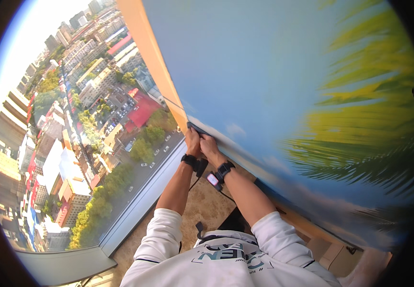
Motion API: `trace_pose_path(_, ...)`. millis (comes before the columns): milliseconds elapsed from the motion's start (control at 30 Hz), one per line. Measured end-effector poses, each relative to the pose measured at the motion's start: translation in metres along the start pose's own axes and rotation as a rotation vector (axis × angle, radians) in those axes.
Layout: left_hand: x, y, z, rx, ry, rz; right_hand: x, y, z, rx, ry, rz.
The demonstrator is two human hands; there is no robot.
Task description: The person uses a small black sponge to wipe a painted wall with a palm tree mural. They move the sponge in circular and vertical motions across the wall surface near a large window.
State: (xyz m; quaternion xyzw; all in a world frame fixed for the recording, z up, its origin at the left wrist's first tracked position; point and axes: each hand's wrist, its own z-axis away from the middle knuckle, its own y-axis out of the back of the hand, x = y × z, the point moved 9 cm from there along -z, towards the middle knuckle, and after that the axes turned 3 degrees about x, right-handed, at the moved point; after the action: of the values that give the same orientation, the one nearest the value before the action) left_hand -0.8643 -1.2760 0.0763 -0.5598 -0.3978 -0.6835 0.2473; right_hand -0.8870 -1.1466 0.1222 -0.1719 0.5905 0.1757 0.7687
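Note:
A large printed sheet (242,68) with blue sky and palm leaves fills the right side of the head view. At its lower left corner, my left hand (192,142) closes on the dark edge strip (199,128), beside an orange-brown wooden frame post (146,39). Right beside it, my right hand (210,146) pinches the same strip with bent fingers. The two hands nearly touch, and the fingertips are partly hidden behind them. Black straps (189,160) with small devices circle both wrists, the right one with a lit screen (212,179).
To the left, a tall window (128,143) looks down on a city far below. A pale sill (146,186) runs along its base. Brown patterned floor (207,204) lies beneath my arms, with thin cables hanging from the wrist devices. A beige box-like object (330,256) stands low at the right.

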Motion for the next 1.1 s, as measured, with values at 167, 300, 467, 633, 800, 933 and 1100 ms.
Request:
trace_pose_path(167,0.101,0.03,0.017,0.179,-0.211,-0.013,-0.066,-0.003,0.014,-0.112,0.168,-0.065)
trace_pose_path(300,0.231,0.066,0.03,0.258,-0.396,0.12,-0.173,-0.01,0.043,-0.224,0.3,-0.2)
trace_pose_path(467,0.329,0.086,0.047,0.381,-0.599,0.085,-0.252,-0.005,0.084,-0.338,0.421,-0.458)
trace_pose_path(633,0.263,0.058,0.058,0.429,-0.571,0.002,-0.2,0.008,0.081,-0.317,0.421,-0.419)
trace_pose_path(800,0.088,-0.012,0.082,0.237,-0.258,-0.102,-0.049,0.047,0.072,-0.199,0.09,-0.356)
trace_pose_path(933,0.009,-0.049,0.116,0.011,0.061,-0.16,0.025,0.092,0.088,-0.016,-0.214,-0.249)
trace_pose_path(1100,0.133,-0.015,0.127,0.06,-0.232,0.064,-0.072,0.097,0.109,-0.048,0.099,-0.244)
